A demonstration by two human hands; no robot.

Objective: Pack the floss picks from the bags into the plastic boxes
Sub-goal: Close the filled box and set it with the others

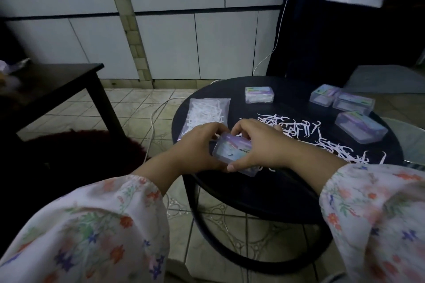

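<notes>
while one clear plastic box [231, 153] sits between both hands at the near edge of the round black desk [296, 89], most of the packing looks undone: a loose scatter of white floss picks [322, 138] lies across the middle and right of the desk, and a sealed-looking bag of picks [207, 112] rests at the left, just beyond the left hand. four more boxes stand further off, one at the far middle [259, 94], two touching at the far right [338, 100], and one nearer on the right [361, 127]; whether any of these is already filled is hard to tell in the dim light, though each shows a purple label inside. the left hand [195, 147] has its grip curled round the box's left end, palm inward. the right hand [259, 145] arches over the top, fingers bent down on the far edge and thumb [236, 166] along the near one, so its grip also grasps the box. i judge the lid is being pressed or prised, but cannot tell which. both forearms reach forward in flowered sleeves [103, 232].
</notes>
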